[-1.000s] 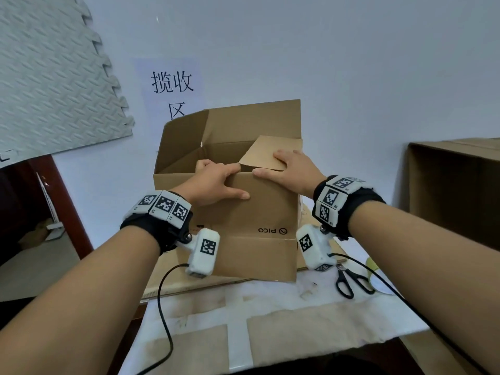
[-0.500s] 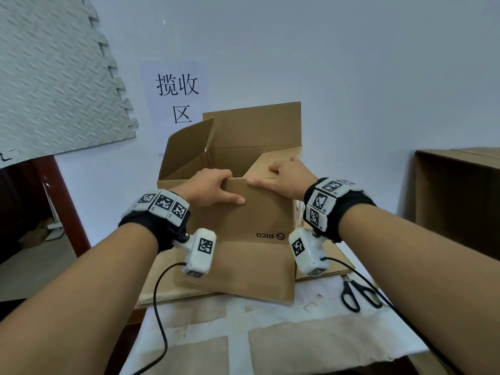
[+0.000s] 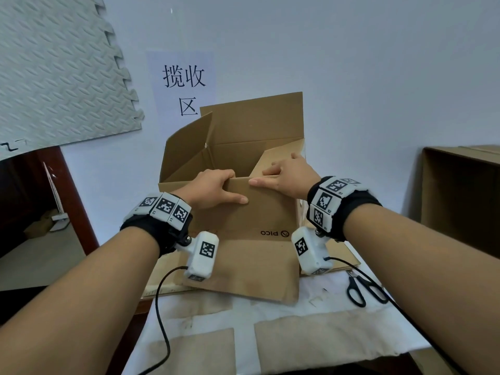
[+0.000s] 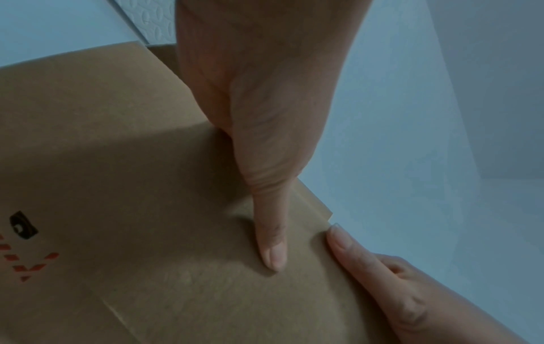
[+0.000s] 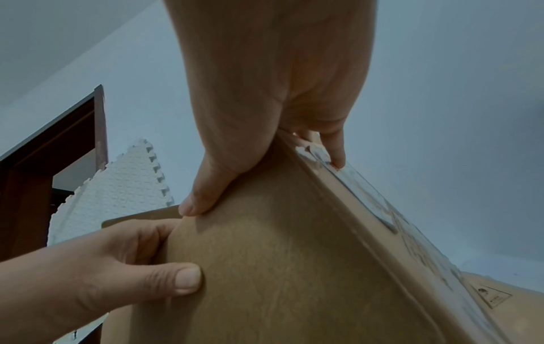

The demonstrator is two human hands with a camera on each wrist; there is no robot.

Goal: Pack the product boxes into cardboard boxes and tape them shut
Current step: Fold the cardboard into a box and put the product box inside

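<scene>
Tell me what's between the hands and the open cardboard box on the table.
Nothing visible. The left hand already grips the cardboard box at its near top edge, thumb on the front face. The right hand grips the same edge, fingers on the folded-in right flap.

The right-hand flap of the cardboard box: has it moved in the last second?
Yes. The right flap, under the right hand, has folded further down into the cardboard box, judged against its upright back flap.

Open brown cardboard box [image 3: 243, 212] on table [image 3: 324, 342] before me, against wall. My left hand [image 3: 213, 189] on its near top edge, left of my right hand [image 3: 286, 175] at near right corner. Black-handled scissors [image 3: 362, 289] on table right of box. Second brown cardboard box [image 3: 460, 196] far right. Paper wall sign [image 3: 184, 85] behind box; grey foam mat [image 3: 59, 66] on wall, left.
</scene>
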